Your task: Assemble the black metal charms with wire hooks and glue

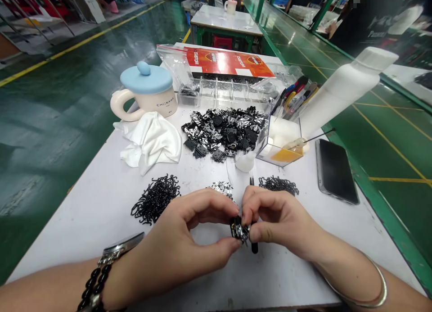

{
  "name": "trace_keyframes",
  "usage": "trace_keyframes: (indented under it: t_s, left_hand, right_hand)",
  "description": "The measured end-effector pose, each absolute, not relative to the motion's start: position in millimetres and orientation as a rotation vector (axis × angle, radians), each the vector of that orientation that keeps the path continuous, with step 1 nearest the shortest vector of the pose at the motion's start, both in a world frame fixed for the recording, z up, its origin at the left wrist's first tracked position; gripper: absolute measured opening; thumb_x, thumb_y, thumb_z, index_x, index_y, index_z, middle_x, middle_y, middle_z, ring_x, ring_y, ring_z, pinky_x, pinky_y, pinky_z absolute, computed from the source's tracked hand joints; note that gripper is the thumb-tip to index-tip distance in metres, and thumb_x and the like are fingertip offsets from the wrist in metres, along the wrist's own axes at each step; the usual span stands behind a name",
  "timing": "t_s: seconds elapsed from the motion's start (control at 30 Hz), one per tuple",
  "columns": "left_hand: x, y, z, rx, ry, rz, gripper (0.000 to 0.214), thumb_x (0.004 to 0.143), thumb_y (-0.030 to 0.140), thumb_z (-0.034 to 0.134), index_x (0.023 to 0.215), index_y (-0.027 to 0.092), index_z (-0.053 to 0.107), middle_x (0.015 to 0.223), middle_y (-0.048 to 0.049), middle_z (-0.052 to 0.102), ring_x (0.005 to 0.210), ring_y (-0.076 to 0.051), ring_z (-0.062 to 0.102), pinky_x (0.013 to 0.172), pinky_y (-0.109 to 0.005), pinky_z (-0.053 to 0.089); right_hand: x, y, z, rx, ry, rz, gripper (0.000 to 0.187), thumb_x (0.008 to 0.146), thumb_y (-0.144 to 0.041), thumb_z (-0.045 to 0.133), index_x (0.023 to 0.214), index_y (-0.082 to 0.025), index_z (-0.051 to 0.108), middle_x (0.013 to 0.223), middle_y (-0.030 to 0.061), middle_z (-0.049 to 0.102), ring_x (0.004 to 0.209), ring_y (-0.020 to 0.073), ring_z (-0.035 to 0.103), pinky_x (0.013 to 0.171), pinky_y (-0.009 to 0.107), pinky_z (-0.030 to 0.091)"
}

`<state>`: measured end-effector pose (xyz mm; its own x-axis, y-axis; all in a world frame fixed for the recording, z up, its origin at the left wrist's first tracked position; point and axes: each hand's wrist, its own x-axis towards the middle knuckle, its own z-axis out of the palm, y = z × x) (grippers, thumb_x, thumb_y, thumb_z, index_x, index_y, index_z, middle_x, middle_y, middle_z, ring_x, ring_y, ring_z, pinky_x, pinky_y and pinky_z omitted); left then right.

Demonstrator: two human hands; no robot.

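Observation:
My left hand [184, 240] and my right hand [275, 219] meet over the near part of the white table [101, 204]. Both pinch one small black and silver metal part [239, 230] between fingertips. My right hand also has thin black tweezers [252, 213] running through its fingers, tip pointing away. Just beyond my fingers lies a small cluster of silver parts [222, 187]. A heap of black hooks [155, 198] lies left of my hands, a smaller heap [278, 184] to the right. A big pile of black and silver parts [225, 129] sits mid-table.
A cream mug with blue lid [148, 93] and a white cloth [151, 141] lie at the left. A clear box [281, 143], white bottle [344, 84], pliers [293, 96], phone [335, 170] stand right. A compartment tray [222, 89] and orange package [229, 62] lie behind.

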<state>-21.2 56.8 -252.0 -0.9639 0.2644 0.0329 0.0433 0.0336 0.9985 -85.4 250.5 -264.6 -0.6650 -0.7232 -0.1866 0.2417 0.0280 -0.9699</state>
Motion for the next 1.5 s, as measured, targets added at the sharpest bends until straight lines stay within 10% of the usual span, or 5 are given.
trace_keyframes:
  t_s: [1.5]
  left_hand:
    - [-21, 59, -258, 0.372, 2.465, 1.868, 0.032, 0.071, 0.005, 0.067, 0.093, 0.026, 0.060, 0.093, 0.0020, 0.065, 0.092, -0.014, 0.062, 0.083, -0.023, 0.051]
  right_hand:
    - [-73, 251, -251, -1.147, 2.461, -1.534, 0.009, 0.071, -0.005, 0.062, 0.066, -0.013, 0.059, 0.062, 0.0004, 0.053, 0.062, 0.0083, 0.048, 0.057, 0.021, 0.038]
